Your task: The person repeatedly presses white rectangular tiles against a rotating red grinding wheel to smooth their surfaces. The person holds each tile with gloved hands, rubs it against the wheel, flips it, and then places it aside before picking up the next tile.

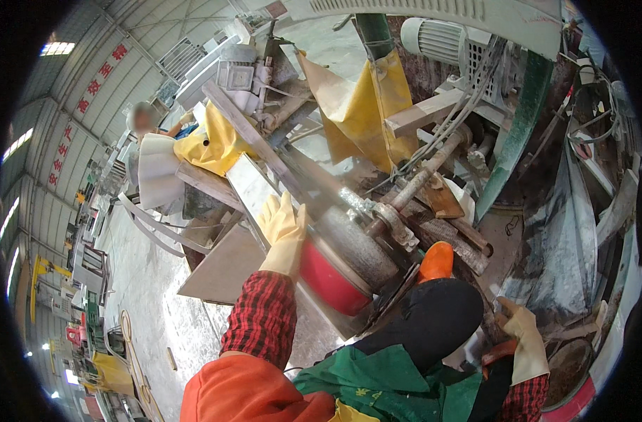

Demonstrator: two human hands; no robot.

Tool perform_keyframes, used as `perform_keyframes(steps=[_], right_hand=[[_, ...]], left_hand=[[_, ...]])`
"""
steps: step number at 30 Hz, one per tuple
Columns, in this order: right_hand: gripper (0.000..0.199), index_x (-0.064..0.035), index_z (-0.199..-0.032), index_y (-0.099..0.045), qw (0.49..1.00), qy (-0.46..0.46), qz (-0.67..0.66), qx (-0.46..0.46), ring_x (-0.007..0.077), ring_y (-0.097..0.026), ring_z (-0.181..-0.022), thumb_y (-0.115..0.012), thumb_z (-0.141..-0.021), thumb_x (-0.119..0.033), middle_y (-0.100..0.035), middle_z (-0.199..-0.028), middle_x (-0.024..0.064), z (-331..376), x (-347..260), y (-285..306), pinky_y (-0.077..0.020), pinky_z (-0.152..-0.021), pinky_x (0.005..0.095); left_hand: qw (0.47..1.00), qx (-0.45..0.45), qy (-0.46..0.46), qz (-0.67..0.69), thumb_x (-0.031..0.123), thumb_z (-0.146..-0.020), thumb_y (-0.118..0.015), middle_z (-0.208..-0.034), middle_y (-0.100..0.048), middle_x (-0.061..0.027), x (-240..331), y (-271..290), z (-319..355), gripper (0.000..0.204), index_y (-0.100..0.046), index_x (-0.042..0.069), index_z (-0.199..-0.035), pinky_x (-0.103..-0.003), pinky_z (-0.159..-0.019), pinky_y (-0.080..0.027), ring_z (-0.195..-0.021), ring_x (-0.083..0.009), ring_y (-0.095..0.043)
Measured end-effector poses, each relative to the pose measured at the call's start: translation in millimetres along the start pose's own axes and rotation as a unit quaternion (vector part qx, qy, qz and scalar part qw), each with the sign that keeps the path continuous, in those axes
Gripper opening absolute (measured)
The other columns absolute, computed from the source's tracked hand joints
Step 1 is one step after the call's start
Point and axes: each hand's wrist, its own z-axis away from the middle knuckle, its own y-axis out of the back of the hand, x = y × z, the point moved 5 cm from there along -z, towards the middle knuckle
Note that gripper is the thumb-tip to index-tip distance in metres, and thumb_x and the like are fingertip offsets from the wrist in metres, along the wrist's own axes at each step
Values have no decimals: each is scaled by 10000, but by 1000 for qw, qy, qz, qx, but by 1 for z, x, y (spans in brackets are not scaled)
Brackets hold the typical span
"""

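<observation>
My left hand [282, 228], in a cream rubber glove, is open with its fingers stretched out flat over the lower end of a long pale slab [254, 184]. Just below it is a belt-driven drum with a red rounded face [333, 280] and a grey, dusty body. My right hand [525, 341], in the same kind of glove, hangs low at the right beside my knee. Its fingers are loosely bent and apart, with nothing visible in them. An orange-red object [500, 353] is next to that hand, partly hidden by the dark trouser leg.
A shaft [430, 169] with cables runs toward a grey motor [433, 39]. Yellow sheeting [367, 105] hangs beyond the drum. My orange boot [435, 261] is by scrap wood. A bucket [570, 369] stands at lower right. Another person [142, 119] is at far left.
</observation>
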Motion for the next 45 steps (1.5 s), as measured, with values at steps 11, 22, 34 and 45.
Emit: perform_keyframes(steps=[11,22,34,45], right_hand=[[587,-300,-1520,-551,998,-33,-26,-36,341,-720,-1130,-679,-955,-398,-762,-1204,148,5,0,5,-577,-952,420],[599,-296,-1515,-560,999,-31,-12,-12,329,-731,-1090,-687,-940,-405,-773,-1169,145,16,-10,17,-579,-957,423],[590,-372,-1525,-539,1000,-9,-26,-8,369,-695,-1162,-624,-965,-537,-730,-1274,172,10,4,6,-572,-985,462],[569,-295,-1509,-581,998,-29,-46,7,336,-728,-1098,-697,-957,-365,-762,-1193,178,26,-17,26,-569,-949,419]], left_hand=[[999,-29,11,16,457,-917,-699,-1305,-586,-150,11,0,5,551,-624,140,-1360,-498,-1056,-355,-1309,-326,-503],[999,-43,14,25,450,-922,-683,-1313,-581,-159,17,2,11,561,-609,131,-1378,-499,-1063,-353,-1316,-331,-503],[999,-36,6,24,425,-916,-692,-1270,-561,-152,24,12,18,576,-592,115,-1391,-492,-1050,-354,-1295,-330,-495],[988,-132,48,66,532,-898,-714,-1361,-566,-160,14,20,7,679,-565,120,-1416,-552,-1016,-462,-1311,-353,-550]])
